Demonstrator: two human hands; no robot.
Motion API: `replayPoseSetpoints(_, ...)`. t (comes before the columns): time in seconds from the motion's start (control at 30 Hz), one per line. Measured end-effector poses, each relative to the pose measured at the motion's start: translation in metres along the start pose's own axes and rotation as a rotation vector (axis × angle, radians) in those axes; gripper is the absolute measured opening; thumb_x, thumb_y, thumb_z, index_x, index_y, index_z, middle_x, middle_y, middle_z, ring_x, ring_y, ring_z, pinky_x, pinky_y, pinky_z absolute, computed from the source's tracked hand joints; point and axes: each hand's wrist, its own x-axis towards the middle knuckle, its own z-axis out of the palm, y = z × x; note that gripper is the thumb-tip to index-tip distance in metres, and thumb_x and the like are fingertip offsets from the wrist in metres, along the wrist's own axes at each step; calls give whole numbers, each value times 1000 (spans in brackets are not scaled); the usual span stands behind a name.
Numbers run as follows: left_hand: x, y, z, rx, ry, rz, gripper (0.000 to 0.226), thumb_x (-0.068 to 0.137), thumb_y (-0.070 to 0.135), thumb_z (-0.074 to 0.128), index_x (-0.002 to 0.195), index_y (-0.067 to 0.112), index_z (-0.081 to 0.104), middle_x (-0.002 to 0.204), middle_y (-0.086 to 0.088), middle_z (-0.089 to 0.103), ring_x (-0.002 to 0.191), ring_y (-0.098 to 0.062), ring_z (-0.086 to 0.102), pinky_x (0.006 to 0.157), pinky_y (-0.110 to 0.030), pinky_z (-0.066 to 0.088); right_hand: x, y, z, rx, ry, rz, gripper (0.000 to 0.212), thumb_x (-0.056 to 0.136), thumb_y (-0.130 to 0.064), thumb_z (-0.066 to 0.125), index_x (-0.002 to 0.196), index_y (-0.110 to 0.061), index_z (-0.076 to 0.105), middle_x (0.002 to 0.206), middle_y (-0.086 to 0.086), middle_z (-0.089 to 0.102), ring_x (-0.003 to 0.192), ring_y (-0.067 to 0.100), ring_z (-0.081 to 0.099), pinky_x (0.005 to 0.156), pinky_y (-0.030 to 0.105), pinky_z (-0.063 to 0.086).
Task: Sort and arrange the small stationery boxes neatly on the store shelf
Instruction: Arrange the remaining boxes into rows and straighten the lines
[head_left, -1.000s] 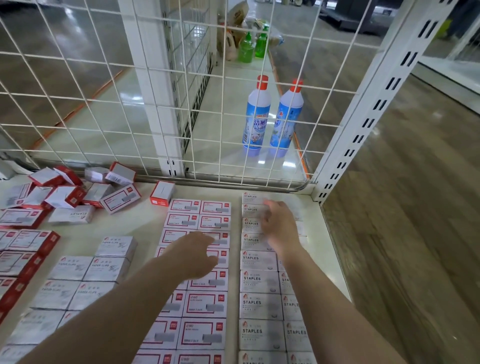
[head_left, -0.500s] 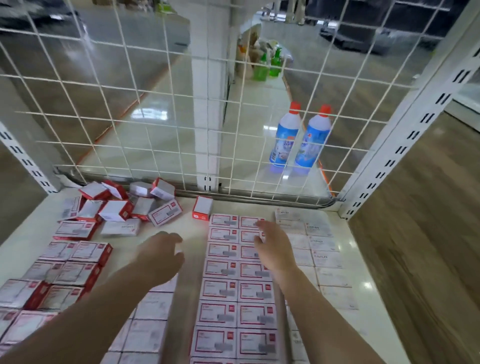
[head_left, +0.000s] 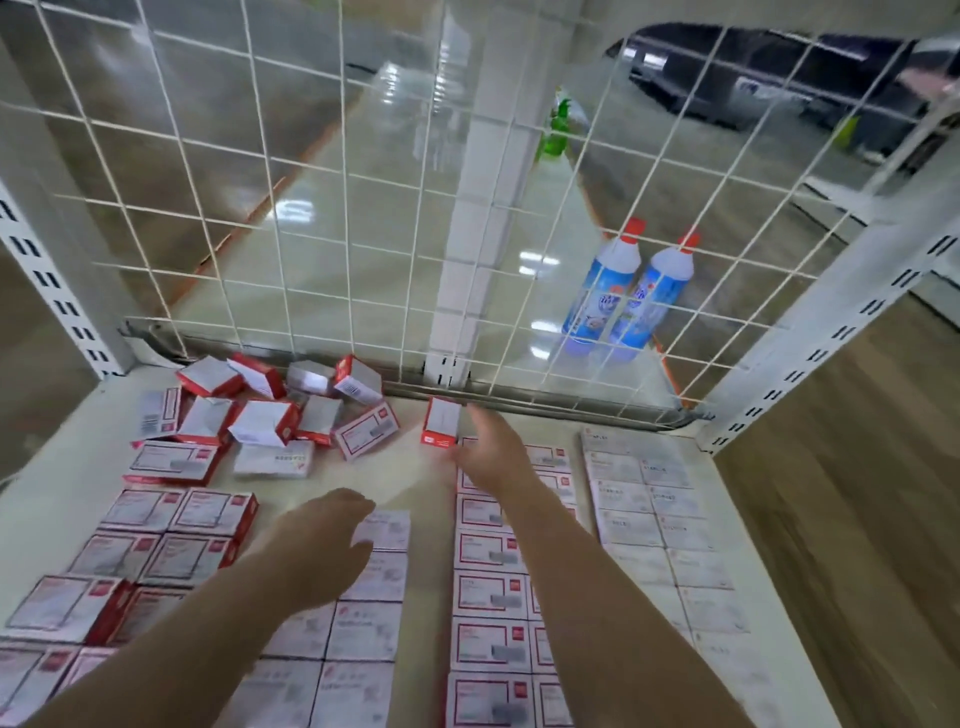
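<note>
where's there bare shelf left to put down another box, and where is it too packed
Bare shelf runs between the jumbled pile and the red-bordered column, behind the left hand. A thin strip lies along the left edge. Everything toward the front is packed rows, and the pile crowds the back left.

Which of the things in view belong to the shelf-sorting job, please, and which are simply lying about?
Job: jumbled boxes; upright red box; arranged rows; left hand; right hand.
Lying about: blue bottles; green bottle, both behind the wire grid.
</note>
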Motion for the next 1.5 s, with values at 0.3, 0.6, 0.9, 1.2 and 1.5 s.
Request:
replayPoseSetpoints(0.3, -6, -3, 4, 7, -77, -11, 55, 97, 35, 41, 147, 27, 22, 155, 9, 18, 139, -13, 27, 113, -30, 25, 25, -13, 15, -177, -97, -32, 55, 89, -13, 53, 139, -4, 31, 145, 13, 34, 133, 27, 34, 107, 34, 29)
replayPoseSetpoints(0.6, -4, 0, 7, -44, -52, -70, 57, 95, 34, 44, 147, 23, 23, 154, 6, 20, 140, -14, 24, 113, -31, 23, 36, -6, 15, -171, 0, -40, 35, 87, -4, 53, 122, -6, 52, 125, 13, 52, 116, 30, 50, 92, 32, 40)
replayPoseSetpoints(0.9, -1, 5, -1, -205, 126, -165, 43, 95, 27, 46, 138, 22, 40, 141, 2, 42, 128, -15, 40, 104, -27, 33, 2, 5, 0, -8, 120, -191, 37, 77, -27, 70, 109, -11, 60, 109, 6, 58, 103, 23, 52, 71, 23, 29)
replayPoseSetpoints(1.2, -15, -5, -15, -358, 130, -236, 38, 94, 25, 50, 131, 17, 48, 128, -2, 54, 114, -16, 52, 95, -28, 42, -56, -5, -13, 71, 43, -258, 57, 77, -25, 73, 128, -13, 50, 121, -2, 48, 112, 12, 46, 92, 16, 34)
replayPoseSetpoints(1.5, -31, -32, -27, -527, 115, -144, 33, 92, 31, 54, 116, 11, 63, 108, -5, 66, 91, -15, 59, 90, -32, 48, -101, -49, 1, 90, 72, -341, 56, 74, -16, 72, 126, -17, 51, 118, -7, 48, 108, 4, 43, 94, 14, 34)
